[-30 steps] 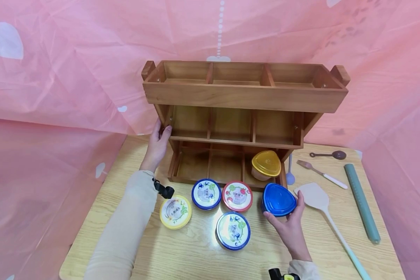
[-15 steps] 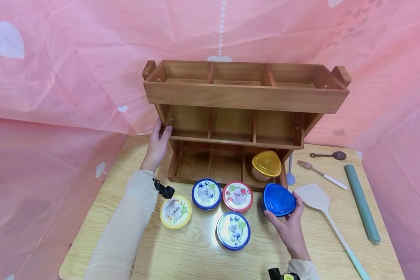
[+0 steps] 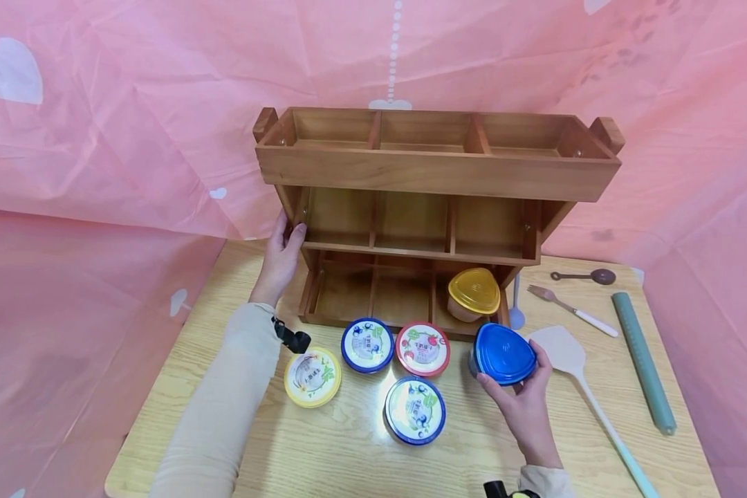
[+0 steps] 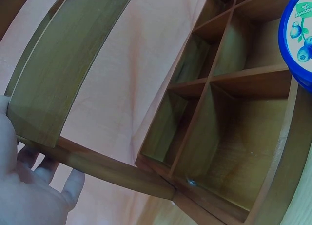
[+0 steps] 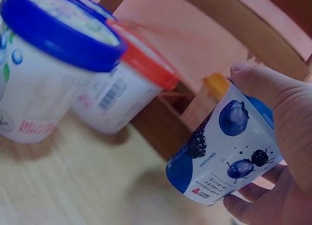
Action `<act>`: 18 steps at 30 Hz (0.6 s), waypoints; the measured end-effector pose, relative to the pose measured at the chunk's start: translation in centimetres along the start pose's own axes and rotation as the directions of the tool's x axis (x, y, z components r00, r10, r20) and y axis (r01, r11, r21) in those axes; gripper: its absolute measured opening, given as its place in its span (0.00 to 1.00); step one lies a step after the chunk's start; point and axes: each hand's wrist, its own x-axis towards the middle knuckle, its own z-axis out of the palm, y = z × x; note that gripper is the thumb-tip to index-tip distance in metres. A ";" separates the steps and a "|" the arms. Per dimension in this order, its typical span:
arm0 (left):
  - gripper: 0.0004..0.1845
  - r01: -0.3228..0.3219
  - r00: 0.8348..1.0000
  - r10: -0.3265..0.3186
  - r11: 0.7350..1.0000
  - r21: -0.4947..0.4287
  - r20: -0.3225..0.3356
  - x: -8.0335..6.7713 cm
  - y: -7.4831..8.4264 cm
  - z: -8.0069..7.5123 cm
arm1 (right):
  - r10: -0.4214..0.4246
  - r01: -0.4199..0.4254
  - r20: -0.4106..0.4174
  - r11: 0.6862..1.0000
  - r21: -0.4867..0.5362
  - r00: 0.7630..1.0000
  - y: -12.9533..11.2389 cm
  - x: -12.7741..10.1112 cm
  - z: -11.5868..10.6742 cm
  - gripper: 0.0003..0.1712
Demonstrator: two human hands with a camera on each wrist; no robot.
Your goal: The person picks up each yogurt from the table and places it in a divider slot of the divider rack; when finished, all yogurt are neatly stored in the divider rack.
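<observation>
My right hand (image 3: 523, 391) grips a blue-lidded cup (image 3: 503, 354) with berry pictures (image 5: 229, 152), lifted off the table in front of the rack's lower right corner. My left hand (image 3: 280, 252) holds the left side post of the wooden three-tier rack (image 3: 432, 176), fingers curled round its edge (image 4: 44, 171). A yellow-lidded cup (image 3: 473, 293) stands in the rack's bottom right compartment. On the table in front of the rack stand a yellow-lidded tub (image 3: 312, 375), a blue-lidded tub (image 3: 366, 344), a red-lidded tub (image 3: 422, 348) and a second blue-lidded tub (image 3: 413, 409).
To the right on the wooden table (image 3: 324, 463) lie a pale spatula (image 3: 573, 373), a fork (image 3: 573, 310), a brown spoon (image 3: 588, 275) and a grey-green roll (image 3: 643, 360). Pink sheeting (image 3: 99, 138) hangs behind and at both sides.
My right hand has lifted the blue-lidded cup off the table and tilted it slightly to the right. The left hand and the rack have stayed put.
</observation>
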 end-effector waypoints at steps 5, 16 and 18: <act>0.32 -0.005 1.000 0.005 1.000 -0.013 0.000 0.0 -0.1 0.0 | -0.062 0.062 -0.019 0.998 0.015 0.998 -1.7 -1.0 -0.6 0.61; 0.31 0.002 1.000 -0.002 1.000 0.003 -0.008 0.0 -0.1 0.0 | -0.250 0.250 0.018 0.968 0.020 0.968 -5.5 -2.4 0.0 0.64; 0.31 -0.002 1.000 0.002 1.000 0.007 -0.012 0.0 -0.1 0.0 | -0.287 0.287 0.035 0.958 0.007 0.957 -6.2 -2.3 0.3 0.64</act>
